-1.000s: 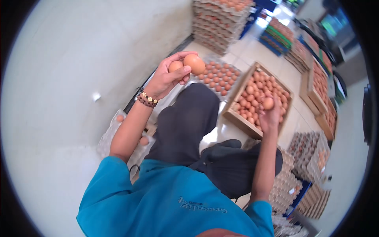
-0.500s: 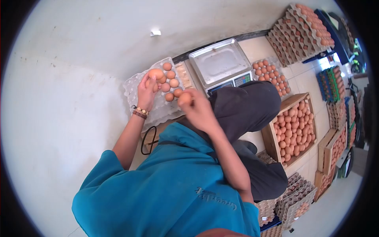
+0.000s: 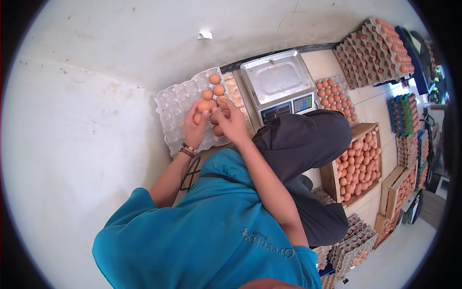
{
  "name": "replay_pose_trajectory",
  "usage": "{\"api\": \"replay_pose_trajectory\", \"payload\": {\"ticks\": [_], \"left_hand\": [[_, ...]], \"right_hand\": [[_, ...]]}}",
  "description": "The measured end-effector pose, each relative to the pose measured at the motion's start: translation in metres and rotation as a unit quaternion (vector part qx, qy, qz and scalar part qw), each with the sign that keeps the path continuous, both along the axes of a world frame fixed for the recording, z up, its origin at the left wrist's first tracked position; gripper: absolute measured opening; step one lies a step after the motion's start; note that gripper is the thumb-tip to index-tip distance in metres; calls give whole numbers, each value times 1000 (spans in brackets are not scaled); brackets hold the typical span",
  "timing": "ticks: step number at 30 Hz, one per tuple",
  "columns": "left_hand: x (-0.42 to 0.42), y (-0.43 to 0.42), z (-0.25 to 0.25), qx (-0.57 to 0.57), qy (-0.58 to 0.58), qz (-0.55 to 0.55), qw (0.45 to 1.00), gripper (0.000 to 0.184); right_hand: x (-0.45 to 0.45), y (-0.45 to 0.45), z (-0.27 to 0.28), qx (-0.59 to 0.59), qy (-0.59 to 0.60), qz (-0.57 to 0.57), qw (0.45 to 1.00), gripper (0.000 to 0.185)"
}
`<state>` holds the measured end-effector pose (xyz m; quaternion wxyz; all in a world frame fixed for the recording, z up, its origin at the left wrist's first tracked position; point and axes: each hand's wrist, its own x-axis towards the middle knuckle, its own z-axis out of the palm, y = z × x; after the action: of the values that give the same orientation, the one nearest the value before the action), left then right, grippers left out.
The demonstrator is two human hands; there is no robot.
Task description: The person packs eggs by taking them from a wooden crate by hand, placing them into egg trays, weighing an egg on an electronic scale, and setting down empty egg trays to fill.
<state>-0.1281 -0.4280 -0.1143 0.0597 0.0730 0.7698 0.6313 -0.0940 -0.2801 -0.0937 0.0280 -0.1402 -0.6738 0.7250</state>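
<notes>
A grey moulded egg tray (image 3: 175, 103) lies by the wall, with brown eggs (image 3: 214, 79) in the cups along its right side. My left hand (image 3: 194, 131) is over the tray, its fingers closed around two brown eggs (image 3: 204, 106), one above the other. Close beside it, my right hand (image 3: 233, 123) curls its fingers around a brown egg (image 3: 214, 119), partly hidden by the fingers. The two hands almost meet, and they cover part of the egg rows.
A digital scale with a metal pan (image 3: 278, 79) stands right of the tray. Beyond it sit another tray of eggs (image 3: 335, 98) and a wooden crate (image 3: 331, 182) full of eggs. Tall stacks of egg trays (image 3: 368, 55) rise at the far right. My bent knee is below the scale.
My right hand has moved in beside my left hand, and both are now lower over the tray. The whole view has shifted slightly, moving the scale and tray right.
</notes>
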Motion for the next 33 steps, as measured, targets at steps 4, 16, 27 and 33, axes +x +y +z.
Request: {"api": "replay_pose_trajectory", "payload": {"ticks": [4, 16, 27, 33], "left_hand": [[2, 20, 19, -78, 148, -115, 979, 50], [7, -6, -32, -213, 127, 85, 965, 19], [12, 2, -56, -367, 255, 62, 892, 18], [-5, -30, -56, -119, 168, 177, 962, 17]], "right_hand": [[-14, 2, -10, 13, 89, 26, 996, 40], [6, 38, 19, -342, -89, -271, 895, 43], [12, 44, 17, -416, -71, -315, 850, 43], [20, 51, 27, -536, -18, -268, 800, 42]]}}
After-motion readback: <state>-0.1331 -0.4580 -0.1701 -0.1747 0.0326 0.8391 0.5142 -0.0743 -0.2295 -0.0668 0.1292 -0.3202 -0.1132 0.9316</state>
